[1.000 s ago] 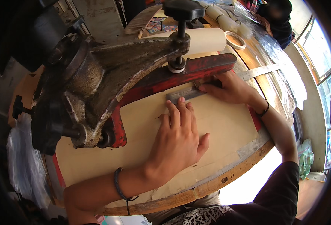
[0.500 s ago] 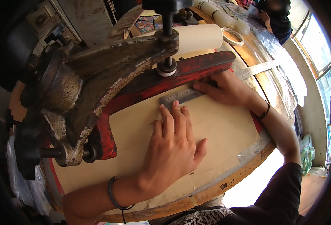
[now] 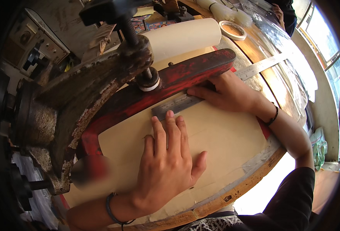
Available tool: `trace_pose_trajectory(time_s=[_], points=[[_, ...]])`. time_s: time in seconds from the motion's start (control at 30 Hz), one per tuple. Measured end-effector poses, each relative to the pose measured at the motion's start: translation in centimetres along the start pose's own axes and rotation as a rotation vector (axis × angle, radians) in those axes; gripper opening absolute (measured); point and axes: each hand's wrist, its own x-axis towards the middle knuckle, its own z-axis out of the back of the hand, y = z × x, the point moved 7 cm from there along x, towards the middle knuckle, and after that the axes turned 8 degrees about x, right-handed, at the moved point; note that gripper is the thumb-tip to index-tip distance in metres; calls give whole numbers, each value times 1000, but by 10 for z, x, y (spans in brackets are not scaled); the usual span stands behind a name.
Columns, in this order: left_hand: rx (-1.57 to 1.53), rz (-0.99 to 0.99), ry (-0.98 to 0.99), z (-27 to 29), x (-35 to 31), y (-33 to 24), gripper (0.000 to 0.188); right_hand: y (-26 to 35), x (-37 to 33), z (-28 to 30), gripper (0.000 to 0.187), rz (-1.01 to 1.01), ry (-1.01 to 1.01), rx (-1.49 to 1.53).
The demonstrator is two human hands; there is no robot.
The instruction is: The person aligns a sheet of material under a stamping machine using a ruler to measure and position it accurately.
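Seeing wooden table edge (image 3: 231, 198) curving across the near side, with cream sheet (image 3: 223, 146) spread on top; have left hand (image 3: 162, 173) palm down there, with fingers slightly apart, thumb spread wide and fingertips at the left end of steel ruler (image 3: 173, 104); locate ruler on the sheet, just this side of red bar (image 3: 193, 71); read its long axis as slanting from left hand up to the right, roughly parallel to bar; have right hand (image 3: 231, 96) over ruler farther along, with other fingers partly hidden behind thumb and bar; can't tell pinching from resting; can't confirm metal strip (image 3: 264, 66) beyond that hand as the same piece; getting heavy metal arm (image 3: 93, 77) with black knob (image 3: 110, 11) in the way on the left, reaching over bar and hiding part of the sheet; off right, have greenish plastic bag (image 3: 319, 148); can't make out contents; behind bar, see cream paper roll (image 3: 189, 34) with tape ring (image 3: 233, 37) near its right end; then clear plastic sheets (image 3: 289, 77), and at top right a second person (image 3: 289, 15) in dark clothes.
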Motion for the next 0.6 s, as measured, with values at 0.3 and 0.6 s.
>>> trace_pose_trajectory(time_s=[0.3,0.6], points=[[18,-6,4,1,1,0,71,-3,-1,0,27,-8,8,2],[23,-8,5,2,1,0,71,-2,1,1,26,-10,-6,20]])
